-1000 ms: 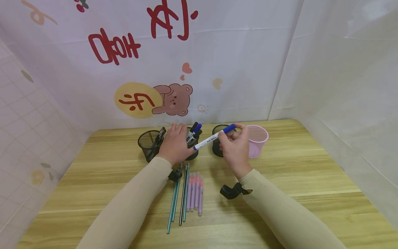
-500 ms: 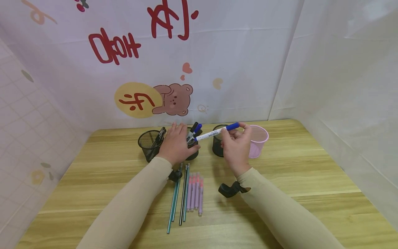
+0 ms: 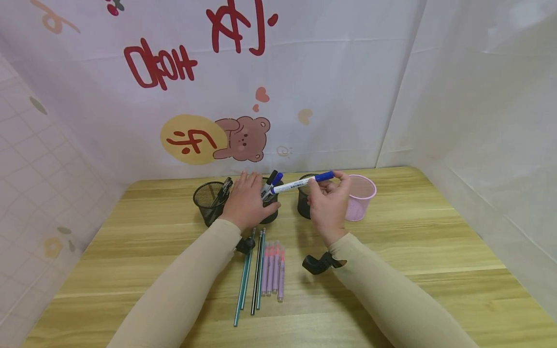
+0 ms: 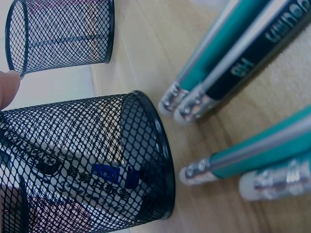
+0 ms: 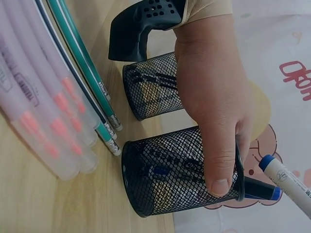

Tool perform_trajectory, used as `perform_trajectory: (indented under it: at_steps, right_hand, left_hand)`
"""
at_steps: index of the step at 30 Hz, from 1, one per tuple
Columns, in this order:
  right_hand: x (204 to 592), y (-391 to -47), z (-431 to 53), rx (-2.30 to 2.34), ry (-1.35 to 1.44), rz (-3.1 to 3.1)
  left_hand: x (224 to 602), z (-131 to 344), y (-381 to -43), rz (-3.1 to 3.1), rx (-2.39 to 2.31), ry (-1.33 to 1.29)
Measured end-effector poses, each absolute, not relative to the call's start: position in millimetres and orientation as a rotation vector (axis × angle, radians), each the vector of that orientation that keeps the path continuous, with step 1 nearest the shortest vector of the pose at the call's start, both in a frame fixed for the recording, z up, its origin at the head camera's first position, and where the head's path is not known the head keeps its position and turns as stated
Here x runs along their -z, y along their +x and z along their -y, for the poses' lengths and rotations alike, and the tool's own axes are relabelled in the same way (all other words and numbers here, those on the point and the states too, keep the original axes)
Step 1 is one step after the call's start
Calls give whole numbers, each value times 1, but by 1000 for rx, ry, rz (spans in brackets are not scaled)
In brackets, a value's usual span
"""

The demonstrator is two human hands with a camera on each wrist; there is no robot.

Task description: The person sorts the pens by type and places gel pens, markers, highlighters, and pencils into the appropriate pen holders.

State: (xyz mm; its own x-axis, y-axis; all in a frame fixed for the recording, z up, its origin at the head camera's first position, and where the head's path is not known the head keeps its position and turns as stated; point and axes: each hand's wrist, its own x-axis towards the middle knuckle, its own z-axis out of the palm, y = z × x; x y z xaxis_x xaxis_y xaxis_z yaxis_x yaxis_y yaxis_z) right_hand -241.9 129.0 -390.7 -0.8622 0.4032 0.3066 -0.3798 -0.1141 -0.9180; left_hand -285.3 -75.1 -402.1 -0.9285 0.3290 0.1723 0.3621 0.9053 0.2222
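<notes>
My right hand point(image 3: 329, 205) pinches a white whiteboard marker point(image 3: 296, 185) near its blue cap. The marker lies nearly level, its blue far end overlapping the pens in the second black mesh pen cup point(image 3: 271, 216). My left hand point(image 3: 245, 203) grips that cup, its thumb point(image 5: 219, 165) along the mesh near the rim and the other fingers mostly hidden behind. Black- and blue-ended markers point(image 3: 275, 180) stand in the cup; white barrels show through the mesh point(image 4: 63, 165) in the left wrist view.
Another black mesh cup point(image 3: 204, 205) holding dark pens stands left. A third black cup point(image 3: 303, 209) and a pink mesh cup point(image 3: 359, 205) stand right, partly behind my right hand. Several pencils point(image 3: 243, 285) and purple highlighters point(image 3: 272, 270) lie on the wooden table point(image 3: 417, 251) in front.
The marker's far end has risen from beside my left thumb to the pens in the cup. My right hand has shifted slightly; my left hand stays on the cup.
</notes>
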Motion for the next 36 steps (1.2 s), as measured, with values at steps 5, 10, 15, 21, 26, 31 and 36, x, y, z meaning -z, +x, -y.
perform_trajectory:
  at_steps: [5,10,15,21,26,31,36]
  right_hand:
    - [392,-244,-126,-2016,-4,1664]
    - [397,-248,-123,-1994,42,1677]
    - [403,-251,-120,-1927,86,1713]
    - [406,-253,-115,-1799,143,1744]
    - [407,-253,-111,-1782,170,1776]
    - [407,-251,-107,-1782,156,1824]
    - [406,-250,-103,-1768,131,1893]
  left_hand:
    - [402,75,-285,2927,391,-537]
    - [402,75,-285,2930,381,-539]
    - [403,75,-286,2931,369,-539]
    - [402,75,-286,2940,385,-528]
    - [402,75,-286,2944,408,-526]
    - [403,76,-287,2946,390,-531]
    - [404,77,-287,2946,398,-535]
